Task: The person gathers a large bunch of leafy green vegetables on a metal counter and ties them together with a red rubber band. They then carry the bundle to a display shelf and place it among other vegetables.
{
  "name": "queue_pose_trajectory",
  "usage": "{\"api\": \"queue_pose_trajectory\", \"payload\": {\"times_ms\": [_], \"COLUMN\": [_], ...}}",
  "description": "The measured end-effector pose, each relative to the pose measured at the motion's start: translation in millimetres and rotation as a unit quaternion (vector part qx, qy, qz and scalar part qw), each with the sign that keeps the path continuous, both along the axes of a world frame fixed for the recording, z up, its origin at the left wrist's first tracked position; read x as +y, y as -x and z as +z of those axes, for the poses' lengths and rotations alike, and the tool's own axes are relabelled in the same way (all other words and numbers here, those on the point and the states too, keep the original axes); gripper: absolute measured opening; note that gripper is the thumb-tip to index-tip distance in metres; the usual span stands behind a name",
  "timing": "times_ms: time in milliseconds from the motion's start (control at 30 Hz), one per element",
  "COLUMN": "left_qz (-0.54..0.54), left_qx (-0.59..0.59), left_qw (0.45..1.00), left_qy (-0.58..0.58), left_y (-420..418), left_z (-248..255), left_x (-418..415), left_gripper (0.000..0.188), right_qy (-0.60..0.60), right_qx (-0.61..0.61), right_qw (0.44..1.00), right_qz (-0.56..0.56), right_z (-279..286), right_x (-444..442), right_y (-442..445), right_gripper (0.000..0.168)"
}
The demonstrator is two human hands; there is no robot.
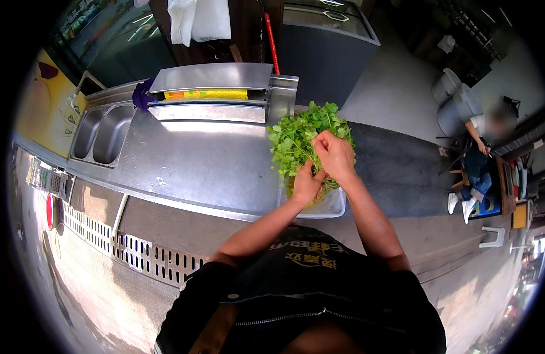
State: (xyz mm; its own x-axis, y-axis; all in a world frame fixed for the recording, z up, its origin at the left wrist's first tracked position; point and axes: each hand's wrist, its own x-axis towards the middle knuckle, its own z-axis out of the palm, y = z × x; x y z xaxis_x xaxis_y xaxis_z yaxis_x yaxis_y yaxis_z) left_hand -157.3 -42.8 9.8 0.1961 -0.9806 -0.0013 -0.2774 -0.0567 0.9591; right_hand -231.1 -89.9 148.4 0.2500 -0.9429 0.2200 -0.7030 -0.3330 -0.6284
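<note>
A large bunch of leafy green herbs (pixel 294 137), which looks like coriander, stands at the right end of the steel counter, leaves away from me and pale stems with roots towards me. Its root end lies over a clear plastic tub (pixel 322 212). My left hand (pixel 307 185) has its fingers and thumb around the stems, low on the bunch. Just above it and to the right, my right hand (pixel 336 155) is curled over the leaves with thumb and forefinger pinched together. Whether a sprig is between them is hidden.
The stainless steel counter (pixel 201 163) runs left to a double sink (pixel 108 132). A steel shelf box (pixel 210 77) with a yellow packet (pixel 206 94) stands along its back. At far right a person (pixel 476 155) sits near large bins (pixel 458 106). A slotted drain grate (pixel 135 252) lies below.
</note>
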Motion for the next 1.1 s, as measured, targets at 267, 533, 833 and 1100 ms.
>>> {"api": "queue_pose_trajectory", "payload": {"times_ms": [267,533,833,1100], "left_qz": [-0.036,-0.084,-0.090,-0.111], "left_qx": [-0.008,0.007,0.535,0.683], "left_qw": [0.999,0.996,0.834,0.699], "left_qy": [-0.003,0.008,-0.103,-0.179], "left_y": [-22,-36,-71,-91], "left_z": [12,2,7,26], "left_x": [17,30,11,-32], "left_gripper": [0.045,0.046,0.034,0.020], "right_qy": [0.213,0.269,0.151,0.014], "right_qx": [0.108,0.256,-0.133,0.058], "right_qw": [0.968,0.925,0.939,0.958], "right_qz": [0.077,-0.078,-0.279,-0.280], "right_z": [44,14,-53,-187], "right_x": [-34,-83,-58,31], "right_y": [2,11,107,136], "right_gripper": [0.008,0.009,0.017,0.019]}}
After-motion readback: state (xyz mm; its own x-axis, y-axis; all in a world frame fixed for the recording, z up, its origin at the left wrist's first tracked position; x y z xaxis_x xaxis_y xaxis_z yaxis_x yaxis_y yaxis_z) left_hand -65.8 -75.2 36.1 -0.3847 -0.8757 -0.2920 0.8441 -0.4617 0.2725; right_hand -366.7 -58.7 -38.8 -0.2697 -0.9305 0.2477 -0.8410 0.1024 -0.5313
